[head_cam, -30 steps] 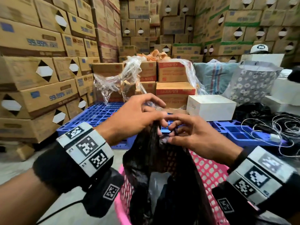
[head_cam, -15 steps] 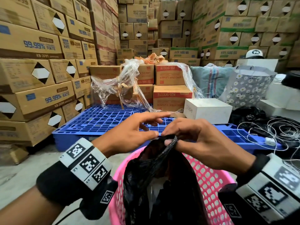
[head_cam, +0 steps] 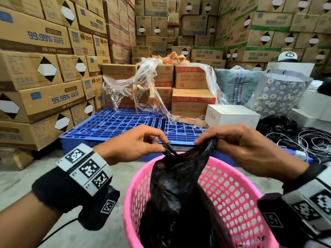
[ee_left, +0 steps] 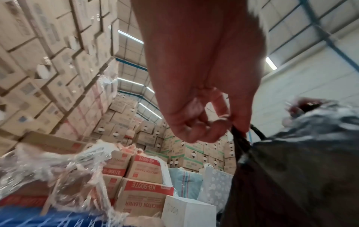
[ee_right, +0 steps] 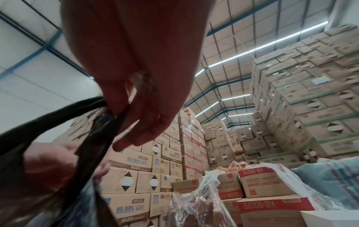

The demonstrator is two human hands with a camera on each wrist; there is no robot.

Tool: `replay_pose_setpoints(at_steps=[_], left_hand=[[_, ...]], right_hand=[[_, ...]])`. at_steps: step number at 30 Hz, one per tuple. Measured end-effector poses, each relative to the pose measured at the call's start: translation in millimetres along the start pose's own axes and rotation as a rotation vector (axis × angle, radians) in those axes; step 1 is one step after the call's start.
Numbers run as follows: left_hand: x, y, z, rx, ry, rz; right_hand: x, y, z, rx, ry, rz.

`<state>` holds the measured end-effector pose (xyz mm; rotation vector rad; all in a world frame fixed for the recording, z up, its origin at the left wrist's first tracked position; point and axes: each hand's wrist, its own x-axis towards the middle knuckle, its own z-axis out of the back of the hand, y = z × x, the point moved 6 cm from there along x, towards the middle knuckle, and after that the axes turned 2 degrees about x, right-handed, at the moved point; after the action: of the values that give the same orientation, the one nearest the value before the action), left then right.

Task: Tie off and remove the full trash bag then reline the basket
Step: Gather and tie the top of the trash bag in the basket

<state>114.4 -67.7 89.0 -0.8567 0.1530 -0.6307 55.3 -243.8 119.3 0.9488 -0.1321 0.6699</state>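
basket (head_cam: pixel 232 190) holds black bag (head_cam: pixel 175 190); hands pinch top.

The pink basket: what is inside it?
A black trash bag stands inside the pink basket, its top pulled up by the left hand and right hand. The bag's contents are hidden.

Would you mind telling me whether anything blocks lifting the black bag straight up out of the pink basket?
Nothing visible does. The left hand and right hand each pinch a top corner of the trash bag, and the space above the pink basket looks open.
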Motion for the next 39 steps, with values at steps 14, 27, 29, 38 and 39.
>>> replay_pose_setpoints(at_steps=[14, 27, 29, 38, 39], left_hand=[[-6.1, 38.1, 2.9, -0.01, -0.018, 0.108], [5.9, 4.8, -21.9, -0.224, -0.032, 0.209], [12.2, -11.5, -35.1, -0.283, -0.004, 0.166], [10.0, -14.9, -47.7, -0.454, -0.156, 0.074], [8.4, -16.8, -48.6, -0.426, -0.174, 0.051]], right_hand=[[-12.5, -22.6, 12.3, 0.034, 0.167, -0.404], [13.5, -6.6, -29.4, 0.018, 0.298, -0.217], [24.8, -3.1, -27.4, -0.041, 0.212, -0.186], [25.3, -18.5, 3.0, 0.02, -0.103, -0.179], [25.3, -20.9, 1.9, 0.023, -0.117, -0.183]])
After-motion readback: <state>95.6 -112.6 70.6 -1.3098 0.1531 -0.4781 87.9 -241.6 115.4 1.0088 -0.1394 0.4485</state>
